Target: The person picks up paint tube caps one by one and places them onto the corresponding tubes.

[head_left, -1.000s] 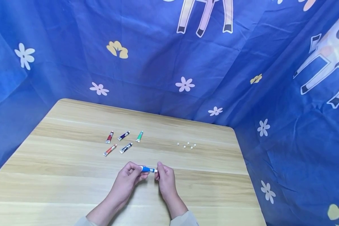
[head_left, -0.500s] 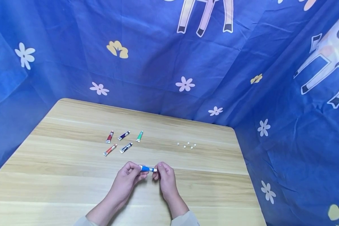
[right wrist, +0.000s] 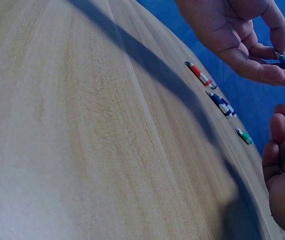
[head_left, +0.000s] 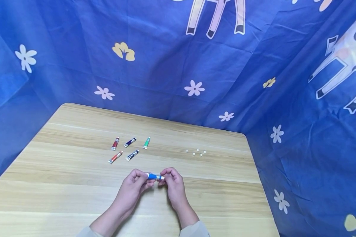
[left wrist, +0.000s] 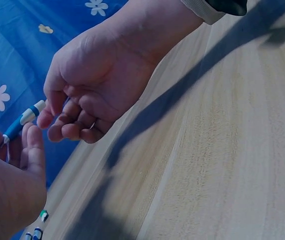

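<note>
Blue tube (head_left: 154,177) pinched at both ends by left hand (head_left: 135,185) and right hand (head_left: 172,185), mid-table (head_left: 62,197).

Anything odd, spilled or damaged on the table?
Nothing spilled or damaged. One oddity: five small white caps lie loose on the wooden table, apart from the five small paint tubes. The left hand and right hand grip a sixth, blue tube at its two ends.

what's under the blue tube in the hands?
Bare wooden table lies under the blue tube, which the left hand and right hand hold above it. The hands cover the tube's ends and part of the table below.
</note>
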`<action>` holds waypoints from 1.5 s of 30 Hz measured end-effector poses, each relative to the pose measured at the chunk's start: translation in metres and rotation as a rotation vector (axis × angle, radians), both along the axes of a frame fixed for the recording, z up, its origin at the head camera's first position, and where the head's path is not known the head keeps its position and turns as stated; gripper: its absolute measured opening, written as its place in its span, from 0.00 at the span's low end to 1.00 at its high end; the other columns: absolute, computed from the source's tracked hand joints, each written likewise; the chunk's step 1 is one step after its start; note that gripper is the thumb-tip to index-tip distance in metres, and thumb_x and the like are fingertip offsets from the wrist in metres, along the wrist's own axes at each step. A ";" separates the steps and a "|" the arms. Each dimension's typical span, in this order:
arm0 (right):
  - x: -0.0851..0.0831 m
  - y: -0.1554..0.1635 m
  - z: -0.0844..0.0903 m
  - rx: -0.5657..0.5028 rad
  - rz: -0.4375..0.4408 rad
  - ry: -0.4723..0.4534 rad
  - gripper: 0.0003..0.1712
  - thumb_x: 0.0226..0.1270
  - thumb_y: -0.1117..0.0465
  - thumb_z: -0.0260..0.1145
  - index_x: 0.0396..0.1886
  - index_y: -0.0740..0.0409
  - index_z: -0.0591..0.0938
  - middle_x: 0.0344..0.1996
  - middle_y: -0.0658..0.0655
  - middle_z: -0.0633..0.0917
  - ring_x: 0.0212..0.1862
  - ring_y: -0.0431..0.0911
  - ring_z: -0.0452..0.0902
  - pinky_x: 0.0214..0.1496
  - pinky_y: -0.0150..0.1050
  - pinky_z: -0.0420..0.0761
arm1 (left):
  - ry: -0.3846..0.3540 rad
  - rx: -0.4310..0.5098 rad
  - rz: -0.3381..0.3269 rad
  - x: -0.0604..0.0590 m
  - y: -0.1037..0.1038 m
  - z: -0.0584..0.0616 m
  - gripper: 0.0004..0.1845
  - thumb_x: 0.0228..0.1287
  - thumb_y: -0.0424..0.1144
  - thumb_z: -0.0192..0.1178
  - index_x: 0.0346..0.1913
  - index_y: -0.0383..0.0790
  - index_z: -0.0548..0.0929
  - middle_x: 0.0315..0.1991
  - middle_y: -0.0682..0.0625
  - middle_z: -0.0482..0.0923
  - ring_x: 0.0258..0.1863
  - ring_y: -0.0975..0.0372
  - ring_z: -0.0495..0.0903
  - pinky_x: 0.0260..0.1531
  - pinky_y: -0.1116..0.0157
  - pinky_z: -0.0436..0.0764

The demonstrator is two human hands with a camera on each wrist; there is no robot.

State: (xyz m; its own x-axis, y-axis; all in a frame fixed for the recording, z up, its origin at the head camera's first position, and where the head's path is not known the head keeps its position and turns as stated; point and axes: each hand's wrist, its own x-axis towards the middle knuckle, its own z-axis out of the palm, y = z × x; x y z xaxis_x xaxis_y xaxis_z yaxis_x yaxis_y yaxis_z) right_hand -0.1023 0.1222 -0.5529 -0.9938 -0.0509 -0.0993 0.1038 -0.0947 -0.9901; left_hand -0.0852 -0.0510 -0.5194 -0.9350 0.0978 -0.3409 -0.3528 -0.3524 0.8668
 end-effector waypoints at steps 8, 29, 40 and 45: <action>0.001 0.000 -0.001 -0.044 0.044 0.025 0.12 0.73 0.78 0.55 0.53 0.81 0.75 0.40 0.48 0.85 0.38 0.37 0.84 0.49 0.32 0.90 | -0.004 -0.002 0.010 0.000 0.000 0.002 0.04 0.83 0.29 0.52 0.49 0.29 0.72 0.47 0.46 0.85 0.43 0.64 0.89 0.55 0.69 0.90; 0.005 0.002 0.002 0.005 0.091 0.086 0.21 0.65 0.79 0.69 0.56 0.73 0.75 0.34 0.52 0.89 0.39 0.35 0.85 0.40 0.24 0.82 | -0.010 0.019 0.020 -0.002 0.000 0.002 0.04 0.83 0.29 0.51 0.48 0.29 0.73 0.46 0.47 0.85 0.43 0.64 0.89 0.54 0.69 0.90; 0.005 0.004 -0.003 0.029 0.095 0.210 0.16 0.64 0.79 0.69 0.50 0.75 0.78 0.46 0.68 0.82 0.43 0.34 0.79 0.49 0.24 0.83 | -0.033 0.043 0.030 -0.003 -0.002 -0.001 0.02 0.83 0.29 0.51 0.48 0.33 0.72 0.42 0.50 0.85 0.42 0.65 0.89 0.54 0.69 0.90; 0.004 0.006 -0.005 0.027 0.073 0.231 0.14 0.64 0.79 0.70 0.48 0.75 0.80 0.42 0.54 0.84 0.41 0.34 0.80 0.48 0.24 0.83 | -0.038 0.055 0.024 -0.003 -0.002 -0.002 0.02 0.83 0.29 0.51 0.48 0.33 0.71 0.43 0.49 0.84 0.43 0.64 0.89 0.55 0.69 0.89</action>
State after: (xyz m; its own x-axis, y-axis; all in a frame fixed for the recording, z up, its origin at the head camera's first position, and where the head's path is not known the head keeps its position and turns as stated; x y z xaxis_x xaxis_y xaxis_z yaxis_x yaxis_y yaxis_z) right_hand -0.0983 0.1284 -0.5575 -0.9840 -0.1236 0.1280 -0.1202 -0.0688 -0.9904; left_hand -0.0886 -0.0534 -0.5212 -0.9237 0.0951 -0.3712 -0.3763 -0.4077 0.8319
